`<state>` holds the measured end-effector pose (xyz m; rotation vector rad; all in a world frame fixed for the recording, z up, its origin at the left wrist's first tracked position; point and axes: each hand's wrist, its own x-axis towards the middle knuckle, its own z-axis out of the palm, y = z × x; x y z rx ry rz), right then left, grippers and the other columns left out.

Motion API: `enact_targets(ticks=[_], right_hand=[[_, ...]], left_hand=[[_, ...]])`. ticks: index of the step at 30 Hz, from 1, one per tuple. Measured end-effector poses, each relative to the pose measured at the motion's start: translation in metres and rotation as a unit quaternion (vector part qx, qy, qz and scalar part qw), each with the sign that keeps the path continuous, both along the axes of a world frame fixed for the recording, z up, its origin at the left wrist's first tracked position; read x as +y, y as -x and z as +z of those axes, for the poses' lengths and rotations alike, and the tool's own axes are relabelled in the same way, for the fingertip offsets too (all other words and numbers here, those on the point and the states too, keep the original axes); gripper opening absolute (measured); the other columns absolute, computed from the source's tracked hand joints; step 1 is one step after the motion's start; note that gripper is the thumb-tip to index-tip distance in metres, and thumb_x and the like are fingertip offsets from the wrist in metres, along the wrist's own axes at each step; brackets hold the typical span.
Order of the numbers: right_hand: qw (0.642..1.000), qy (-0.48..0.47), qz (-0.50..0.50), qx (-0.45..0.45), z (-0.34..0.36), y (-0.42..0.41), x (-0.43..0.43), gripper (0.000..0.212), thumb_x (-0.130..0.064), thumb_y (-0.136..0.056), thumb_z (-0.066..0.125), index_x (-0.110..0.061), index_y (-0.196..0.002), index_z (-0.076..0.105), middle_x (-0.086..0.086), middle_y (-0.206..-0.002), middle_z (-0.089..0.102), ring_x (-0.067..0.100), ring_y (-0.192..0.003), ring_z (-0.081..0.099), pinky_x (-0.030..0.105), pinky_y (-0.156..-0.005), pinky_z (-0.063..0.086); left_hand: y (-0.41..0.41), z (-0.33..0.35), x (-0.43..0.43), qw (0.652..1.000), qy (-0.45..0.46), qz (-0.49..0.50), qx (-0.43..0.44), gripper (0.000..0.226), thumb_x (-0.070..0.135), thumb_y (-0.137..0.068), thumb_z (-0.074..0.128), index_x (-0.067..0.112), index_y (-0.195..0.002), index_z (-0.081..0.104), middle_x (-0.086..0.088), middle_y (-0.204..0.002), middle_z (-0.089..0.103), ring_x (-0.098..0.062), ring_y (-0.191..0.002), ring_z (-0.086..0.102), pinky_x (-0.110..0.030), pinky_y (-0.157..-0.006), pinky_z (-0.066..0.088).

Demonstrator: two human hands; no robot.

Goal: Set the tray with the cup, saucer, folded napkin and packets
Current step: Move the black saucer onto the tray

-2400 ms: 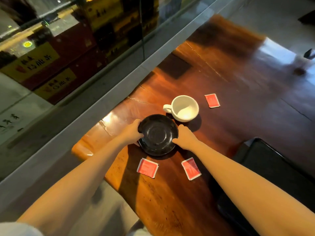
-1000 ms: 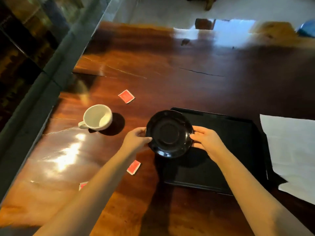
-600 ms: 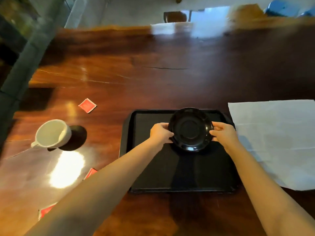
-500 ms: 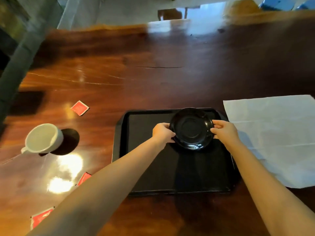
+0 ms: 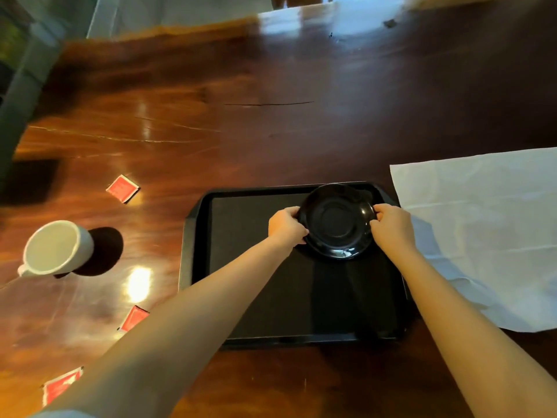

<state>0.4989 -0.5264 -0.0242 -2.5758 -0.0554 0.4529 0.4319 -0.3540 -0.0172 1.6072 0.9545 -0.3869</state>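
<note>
Head view: left hand point(image 5: 286, 226) and right hand point(image 5: 390, 226) grip opposite rims of the glossy black round saucer point(image 5: 337, 221) over the far right corner of the black rectangular tray point(image 5: 256, 297). White ceramic cup point(image 5: 57, 247) and red square packets point(image 5: 122, 188) lie left on the wooden bench point(image 5: 241, 131); white paper napkin point(image 5: 482, 230) right.

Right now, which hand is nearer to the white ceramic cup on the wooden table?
Left. The left hand grips the left rim of the round black saucer, with the white ceramic cup off to its left; the right hand grips the opposite rim, farther away.
</note>
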Motion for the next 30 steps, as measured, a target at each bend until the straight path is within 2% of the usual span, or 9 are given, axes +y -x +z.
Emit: enact_targets(ticks=[2, 5, 9, 13, 15, 18, 22, 25, 30], right_hand=[[0.999, 0.026, 0.018, -0.003, -0.002, -0.002, -0.001, 0.016, 0.005, -0.083, 0.049, -0.004, -0.084, 0.062, 0.016, -0.081, 0.060, 0.027, -0.073, 0.057, 0.032, -0.062, 0.047], [0.998, 0.057, 0.036, -0.001, -0.002, -0.002, -0.001, 0.010, 0.003, -0.083, 0.049, -0.002, -0.080, 0.057, 0.016, -0.079, 0.056, 0.026, -0.069, 0.053, 0.024, -0.052, 0.034], [0.996, 0.075, 0.051, -0.007, 0.001, -0.002, 0.001, 0.020, -0.001, -0.088, 0.049, 0.002, -0.105, 0.058, 0.019, -0.098, 0.060, 0.034, -0.089, 0.060, 0.026, -0.065, 0.040], [0.993, 0.098, 0.072, -0.002, 0.004, -0.004, 0.000, 0.028, -0.004, -0.091, 0.046, 0.002, -0.117, 0.055, 0.021, -0.109, 0.062, 0.034, -0.096, 0.059, 0.030, -0.070, 0.040], [0.987, 0.135, 0.085, -0.002, 0.009, -0.005, 0.001, 0.027, -0.005, -0.091, 0.046, 0.001, -0.117, 0.055, 0.021, -0.110, 0.061, 0.034, -0.096, 0.059, 0.032, -0.069, 0.040], [0.978, 0.184, 0.099, -0.024, 0.020, -0.003, 0.005, 0.028, -0.006, -0.092, 0.048, -0.003, -0.119, 0.053, 0.019, -0.112, 0.059, 0.035, -0.095, 0.059, 0.035, -0.069, 0.043], [0.979, 0.166, 0.106, -0.043, 0.032, -0.002, 0.016, 0.032, -0.009, -0.092, 0.045, -0.006, -0.124, 0.051, 0.015, -0.118, 0.057, 0.034, -0.098, 0.059, 0.038, -0.073, 0.047], [0.973, 0.153, 0.169, -0.044, 0.042, 0.001, 0.038, 0.038, -0.017, -0.092, 0.048, -0.011, -0.129, 0.048, 0.012, -0.124, 0.056, 0.031, -0.106, 0.057, 0.039, -0.078, 0.049], [0.910, 0.242, 0.330, 0.069, 0.064, 0.014, 0.104, 0.057, -0.034, -0.091, 0.054, -0.016, -0.141, 0.033, 0.012, -0.141, 0.044, 0.030, -0.121, 0.050, 0.044, -0.094, 0.048]], left_hand=[[0.003, 0.002, -0.003, 1.000, -0.007, -0.001, 0.002, 0.053, -0.016, -0.082, 0.054, 0.013, -0.126, 0.056, -0.006, -0.097, 0.058, -0.022, -0.092, 0.059, -0.033, -0.077, 0.057], [0.007, 0.002, -0.005, 1.000, -0.008, -0.011, 0.007, 0.053, -0.015, -0.083, 0.054, 0.014, -0.127, 0.055, -0.008, -0.104, 0.062, -0.023, -0.095, 0.061, -0.034, -0.078, 0.057], [0.008, 0.004, -0.004, 0.999, -0.022, -0.037, 0.008, 0.054, -0.012, -0.083, 0.057, 0.015, -0.130, 0.053, -0.007, -0.105, 0.062, -0.025, -0.099, 0.062, -0.034, -0.079, 0.057], [0.008, 0.008, 0.002, 0.995, -0.053, -0.086, 0.004, 0.050, -0.006, -0.083, 0.061, 0.011, -0.130, 0.052, 0.005, -0.079, 0.052, -0.018, -0.082, 0.059, -0.032, -0.078, 0.057], [0.009, 0.009, 0.006, 0.992, -0.057, -0.110, 0.009, 0.049, -0.001, -0.086, 0.059, 0.011, -0.133, 0.049, 0.000, -0.086, 0.058, -0.020, -0.082, 0.063, -0.033, -0.078, 0.057], [0.010, 0.011, 0.016, 0.987, -0.069, -0.139, 0.030, 0.050, 0.007, -0.091, 0.052, 0.015, -0.139, 0.041, -0.010, -0.112, 0.064, -0.024, -0.093, 0.067, -0.037, -0.080, 0.058], [0.017, 0.022, 0.039, 0.972, -0.102, -0.209, 0.035, 0.044, 0.016, -0.092, 0.053, 0.015, -0.135, 0.045, -0.007, -0.129, 0.057, -0.023, -0.108, 0.061, -0.038, -0.093, 0.052], [0.029, 0.034, 0.067, 0.949, -0.126, -0.285, 0.040, 0.042, 0.020, -0.092, 0.055, 0.015, -0.133, 0.049, -0.005, -0.133, 0.055, -0.022, -0.118, 0.055, -0.034, -0.100, 0.045], [0.061, 0.055, 0.126, 0.919, -0.202, -0.335, 0.055, 0.044, 0.021, -0.090, 0.057, 0.010, -0.133, 0.050, -0.006, -0.138, 0.052, -0.022, -0.124, 0.050, -0.031, -0.103, 0.038]])
